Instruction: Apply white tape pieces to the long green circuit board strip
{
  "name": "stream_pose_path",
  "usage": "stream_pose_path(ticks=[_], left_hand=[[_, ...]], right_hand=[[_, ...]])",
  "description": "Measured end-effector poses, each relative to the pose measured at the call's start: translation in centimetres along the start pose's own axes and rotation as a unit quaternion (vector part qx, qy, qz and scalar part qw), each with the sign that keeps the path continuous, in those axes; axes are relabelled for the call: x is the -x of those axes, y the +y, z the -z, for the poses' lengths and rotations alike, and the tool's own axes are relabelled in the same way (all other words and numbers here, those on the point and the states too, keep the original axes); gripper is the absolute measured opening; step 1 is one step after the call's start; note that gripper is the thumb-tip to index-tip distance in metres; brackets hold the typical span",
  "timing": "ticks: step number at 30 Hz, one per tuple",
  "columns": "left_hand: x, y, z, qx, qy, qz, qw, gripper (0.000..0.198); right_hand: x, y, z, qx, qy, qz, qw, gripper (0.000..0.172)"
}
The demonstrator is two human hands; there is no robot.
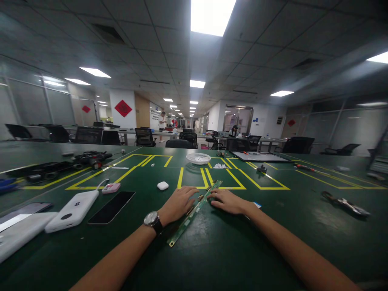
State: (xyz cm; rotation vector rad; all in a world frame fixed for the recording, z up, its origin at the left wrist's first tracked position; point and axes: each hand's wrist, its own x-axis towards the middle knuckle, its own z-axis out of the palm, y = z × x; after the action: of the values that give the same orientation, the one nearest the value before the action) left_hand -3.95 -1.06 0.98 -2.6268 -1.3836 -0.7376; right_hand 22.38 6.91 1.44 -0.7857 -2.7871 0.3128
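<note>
A long narrow green circuit board (194,214) lies diagonally on the dark green table (212,250), running from near me up to the right. My left hand (178,203), with a wristwatch on its wrist, rests palm down just left of the board, fingers stretched toward it. On the board's right side lies my right hand (227,201), its fingertips touching the upper part of the strip. Neither hand lifts the board. A small blue-edged thing shows behind my right wrist.
A white power bank (73,211), a black phone (111,207), a pink case (110,188) and a white earbud case (163,186) lie at left. A white basket (198,158), a flat panel (260,156) and pliers (345,202) lie farther off. Yellow tape outlines mark the table. People are far back.
</note>
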Motion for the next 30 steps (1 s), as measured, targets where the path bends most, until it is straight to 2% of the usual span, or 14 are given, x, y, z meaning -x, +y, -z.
stream_pose_path(ticks=[2, 4, 7, 10, 13, 19, 24, 27, 30], left_hand=[[0.1, 0.1, -0.3, 0.01, -0.031, -0.009, 0.999, 0.035], [0.2, 0.0, -0.9, 0.021, -0.06, -0.013, 0.998, 0.038], [0.2, -0.3, -1.8, 0.036, -0.106, -0.024, 0.993, 0.041], [0.0, -0.3, -2.2, 0.038, -0.141, -0.038, 0.989, 0.041], [-0.1, 0.7, -1.7, 0.026, -0.136, -0.047, 0.989, 0.039], [-0.1, 3.2, -0.2, 0.025, -0.126, -0.067, 0.989, 0.034], [-0.9, 2.2, -1.8, 0.02, -0.072, -0.046, 0.996, 0.036], [-1.4, 1.3, -3.0, -0.005, -0.118, -0.038, 0.992, 0.041], [-1.4, 1.2, -3.4, -0.007, -0.141, -0.044, 0.989, 0.045]], right_hand=[[0.5, -1.3, 0.3, -0.022, 0.002, 0.034, 0.999, 0.039], [1.4, -1.6, 1.0, -0.039, 0.017, 0.045, 0.998, 0.044], [3.2, -0.8, 1.9, -0.051, 0.023, 0.019, 0.998, 0.055], [4.7, 0.2, 2.4, -0.049, -0.004, 0.004, 0.999, 0.052], [5.2, 0.9, 2.4, -0.038, -0.013, 0.009, 0.999, 0.048], [5.1, 1.2, 2.1, -0.022, 0.02, -0.017, 0.999, 0.033], [4.2, 0.0, 0.9, -0.01, 0.059, -0.061, 0.996, 0.028], [3.0, -0.8, -0.4, 0.017, 0.1, -0.095, 0.99, 0.031], [2.0, -1.3, -1.5, 0.025, 0.134, -0.137, 0.981, 0.032]])
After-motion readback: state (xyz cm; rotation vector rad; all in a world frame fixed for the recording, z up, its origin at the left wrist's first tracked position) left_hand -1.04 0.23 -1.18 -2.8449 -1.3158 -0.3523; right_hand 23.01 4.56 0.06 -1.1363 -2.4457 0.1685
